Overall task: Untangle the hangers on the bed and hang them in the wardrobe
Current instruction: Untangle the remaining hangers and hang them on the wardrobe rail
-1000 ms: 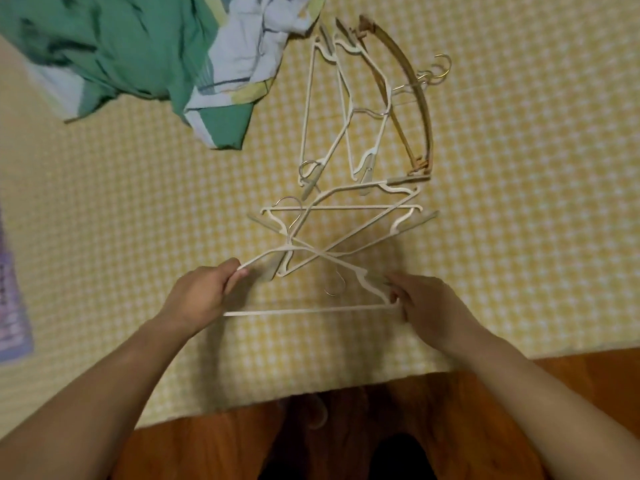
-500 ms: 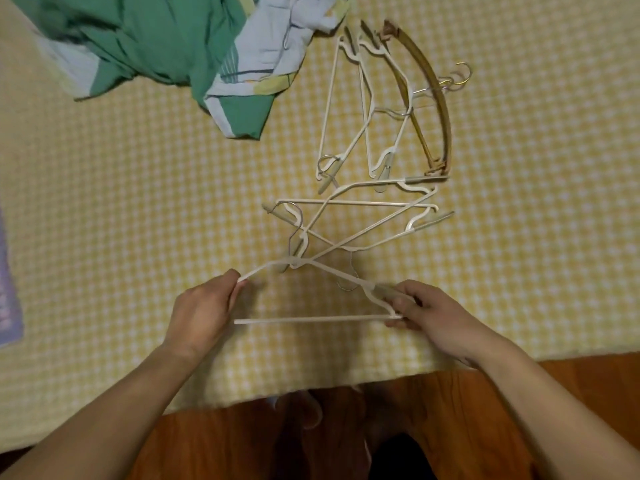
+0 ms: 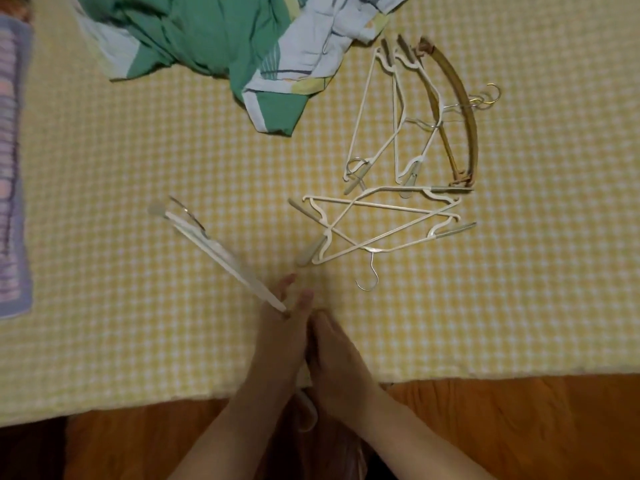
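A green sheet [image 3: 194, 36] is lying bunched at the bed's [image 3: 104, 168] far edge, and a purple cloth [image 3: 12, 168] is lying along its left edge. The hanger pile [image 3: 391, 216] is resting right of center: white hangers are crossing each other, with a wooden hanger [image 3: 460, 109] at the pile's far right. One white hanger [image 3: 221, 254] is now clear of the pile, lifted and tilted toward the left; half a second ago both hands were holding it flat by its ends. The left hand [image 3: 284, 334] is gripping its near end. The right hand [image 3: 332, 348] is pressing against the left; its grip state cannot be determined.
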Motion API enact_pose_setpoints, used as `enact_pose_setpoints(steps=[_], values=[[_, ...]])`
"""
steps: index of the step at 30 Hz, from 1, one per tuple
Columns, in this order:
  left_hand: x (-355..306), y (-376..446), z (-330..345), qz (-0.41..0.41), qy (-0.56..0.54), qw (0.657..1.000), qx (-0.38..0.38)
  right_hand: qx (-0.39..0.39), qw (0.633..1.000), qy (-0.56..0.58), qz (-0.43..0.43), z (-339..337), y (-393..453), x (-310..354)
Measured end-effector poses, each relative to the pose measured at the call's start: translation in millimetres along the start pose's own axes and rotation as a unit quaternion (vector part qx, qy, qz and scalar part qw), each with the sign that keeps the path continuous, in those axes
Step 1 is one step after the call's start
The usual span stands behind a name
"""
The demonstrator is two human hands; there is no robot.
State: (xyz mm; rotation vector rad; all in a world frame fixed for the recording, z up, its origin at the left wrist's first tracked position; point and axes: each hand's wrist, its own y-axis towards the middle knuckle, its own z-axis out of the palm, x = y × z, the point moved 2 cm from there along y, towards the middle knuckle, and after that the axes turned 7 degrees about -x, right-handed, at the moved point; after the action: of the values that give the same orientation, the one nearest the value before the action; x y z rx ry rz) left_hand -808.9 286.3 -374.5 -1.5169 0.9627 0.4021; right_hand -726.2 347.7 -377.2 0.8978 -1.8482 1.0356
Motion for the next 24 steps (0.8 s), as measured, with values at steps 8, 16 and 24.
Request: enact_pose_setpoints(steps=[8,16,24], values=[[29,44,-83,0.003,0.134,0.991,-0.025,-0.083,0.966,-0.188,0.158,-52,96,-67],[19,14,-152,0.017,0.149,0.989,-0.016,-0.213,0.911,-0.105,0.337,-30,215,-86],[-10,-15,-154,0.026,0.159,0.987,-0.007,-0.232,0.895,-0.04,0.378,-51,176,-50]])
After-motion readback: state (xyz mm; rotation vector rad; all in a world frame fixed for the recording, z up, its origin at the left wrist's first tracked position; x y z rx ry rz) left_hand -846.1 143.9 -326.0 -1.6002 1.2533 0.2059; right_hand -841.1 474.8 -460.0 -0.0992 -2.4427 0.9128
